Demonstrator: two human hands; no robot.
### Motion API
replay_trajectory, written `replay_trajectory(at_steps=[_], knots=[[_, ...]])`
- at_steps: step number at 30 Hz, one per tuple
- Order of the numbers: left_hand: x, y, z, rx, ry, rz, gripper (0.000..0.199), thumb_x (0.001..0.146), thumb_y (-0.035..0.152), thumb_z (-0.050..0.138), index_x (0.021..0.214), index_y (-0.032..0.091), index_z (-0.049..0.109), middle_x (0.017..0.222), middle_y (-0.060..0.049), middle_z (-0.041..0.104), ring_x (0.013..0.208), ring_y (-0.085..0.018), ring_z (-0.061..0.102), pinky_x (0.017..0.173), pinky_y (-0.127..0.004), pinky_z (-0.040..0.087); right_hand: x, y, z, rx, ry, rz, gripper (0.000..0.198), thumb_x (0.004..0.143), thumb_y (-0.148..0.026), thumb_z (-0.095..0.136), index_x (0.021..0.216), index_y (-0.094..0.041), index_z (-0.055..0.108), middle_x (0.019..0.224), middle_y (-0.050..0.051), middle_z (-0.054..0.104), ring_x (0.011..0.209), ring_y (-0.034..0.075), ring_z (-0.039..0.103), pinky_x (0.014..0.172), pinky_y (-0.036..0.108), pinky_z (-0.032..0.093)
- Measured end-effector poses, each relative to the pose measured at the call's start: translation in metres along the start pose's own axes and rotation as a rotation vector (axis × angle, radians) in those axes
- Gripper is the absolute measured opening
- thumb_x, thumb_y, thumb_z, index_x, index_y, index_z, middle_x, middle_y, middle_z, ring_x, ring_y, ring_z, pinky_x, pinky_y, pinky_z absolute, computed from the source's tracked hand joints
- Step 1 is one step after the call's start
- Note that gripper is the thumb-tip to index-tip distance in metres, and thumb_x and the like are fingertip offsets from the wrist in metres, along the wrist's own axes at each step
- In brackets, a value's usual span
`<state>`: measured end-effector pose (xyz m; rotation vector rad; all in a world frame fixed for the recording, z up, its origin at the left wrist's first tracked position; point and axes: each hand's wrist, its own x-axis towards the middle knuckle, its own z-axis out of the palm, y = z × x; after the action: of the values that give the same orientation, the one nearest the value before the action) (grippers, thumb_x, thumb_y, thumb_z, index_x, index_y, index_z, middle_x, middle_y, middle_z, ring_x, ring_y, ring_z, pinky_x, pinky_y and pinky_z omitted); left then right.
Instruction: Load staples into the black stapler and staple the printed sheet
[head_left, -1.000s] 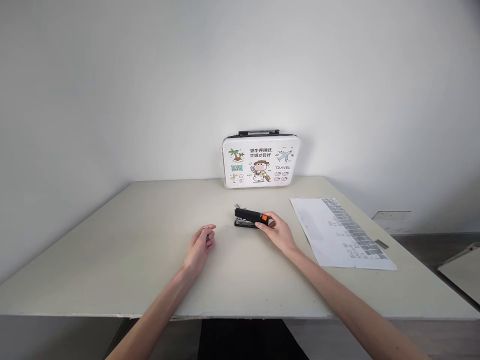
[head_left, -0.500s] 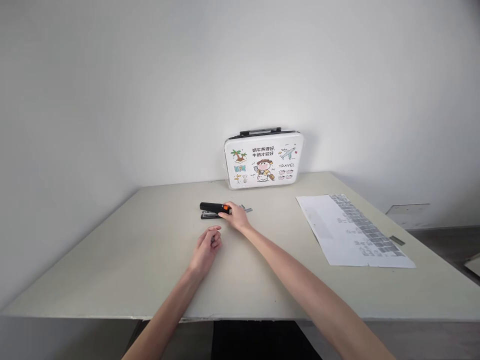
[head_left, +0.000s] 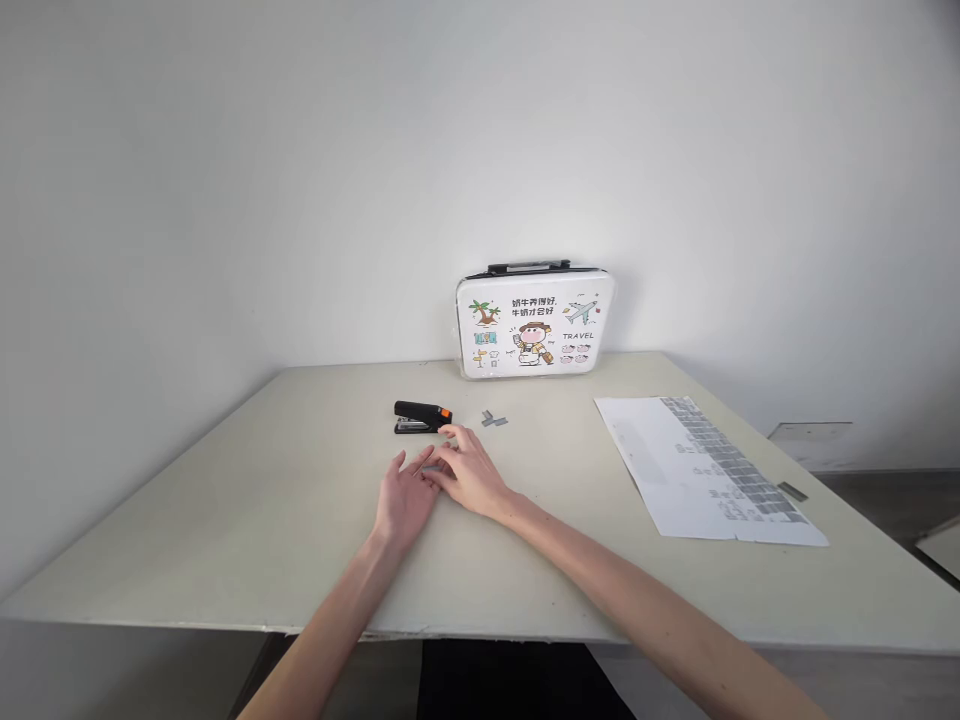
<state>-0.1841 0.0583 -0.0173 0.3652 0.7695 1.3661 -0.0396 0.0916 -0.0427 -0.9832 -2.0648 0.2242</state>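
My left hand (head_left: 405, 497) rests palm up on the table, its thumb apart and fingers loosely opened. My right hand (head_left: 474, 474) reaches over its fingers, thumb and fingertips closed on a small grey staple strip (head_left: 433, 468) at the left palm. The strip is partly hidden by the fingers. Just beyond the hands stands a black stapler (head_left: 420, 412) with an orange patch at its right end, its jaw pointing left. The right index finger is near its base. Several loose grey staple strips (head_left: 493, 420) lie to the right of the stapler.
A white case (head_left: 536, 325) with cartoon prints and a black handle leans against the wall. On the right lies a printed paper sheet (head_left: 652, 460), with another grey strip (head_left: 793, 491) beside it near the table's (head_left: 225, 520) right edge.
My right hand has let go of the stapler and come back to my left hand. The left hand has turned palm up and opened from its curled grip around the grey strip.
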Motion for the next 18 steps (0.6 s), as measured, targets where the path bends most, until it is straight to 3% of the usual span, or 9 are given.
replay_trajectory(at_steps=[5, 10, 15, 18], knots=[[-0.003, -0.002, 0.007, 0.028, 0.005, 0.017, 0.031, 0.103, 0.029, 0.046, 0.117, 0.007, 0.064, 0.124, -0.025, 0.070, 0.118, -0.031, 0.070, 0.106, -0.043, 0.054, 0.011, 0.043, -0.012, -0.104, 0.112, 0.161, 0.019, 0.101, -0.033, 0.059, 0.106, -0.022, 0.074, 0.129, 0.014, 0.055, 0.123, 0.031, 0.051, 0.105, 0.050, 0.045], [-0.004, -0.004, 0.008, 0.107, 0.038, 0.032, 0.026, 0.102, 0.028, 0.050, 0.110, 0.010, 0.066, 0.124, -0.023, 0.071, 0.119, -0.030, 0.070, 0.109, -0.041, 0.052, 0.023, 0.085, -0.017, -0.164, 0.116, 0.253, 0.015, 0.096, -0.033, 0.066, 0.099, -0.023, 0.076, 0.127, 0.014, 0.055, 0.120, 0.033, 0.050, 0.102, 0.050, 0.046], [-0.002, -0.004, 0.001, 0.123, 0.038, 0.037, 0.022, 0.100, 0.028, 0.054, 0.099, 0.012, 0.070, 0.110, -0.018, 0.075, 0.114, -0.028, 0.072, 0.107, -0.040, 0.053, 0.013, 0.090, -0.018, -0.162, 0.099, 0.258, 0.032, 0.093, -0.033, 0.068, 0.123, -0.024, 0.069, 0.132, 0.014, 0.055, 0.122, 0.031, 0.051, 0.105, 0.050, 0.046], [-0.003, -0.005, -0.001, 0.160, 0.020, 0.042, 0.017, 0.097, 0.026, 0.060, 0.091, 0.015, 0.072, 0.104, -0.014, 0.076, 0.110, -0.027, 0.072, 0.104, -0.039, 0.052, -0.017, 0.089, -0.042, -0.168, 0.074, 0.235, 0.039, 0.094, -0.035, 0.064, 0.132, -0.024, 0.061, 0.135, 0.013, 0.056, 0.128, 0.031, 0.051, 0.108, 0.050, 0.045]])
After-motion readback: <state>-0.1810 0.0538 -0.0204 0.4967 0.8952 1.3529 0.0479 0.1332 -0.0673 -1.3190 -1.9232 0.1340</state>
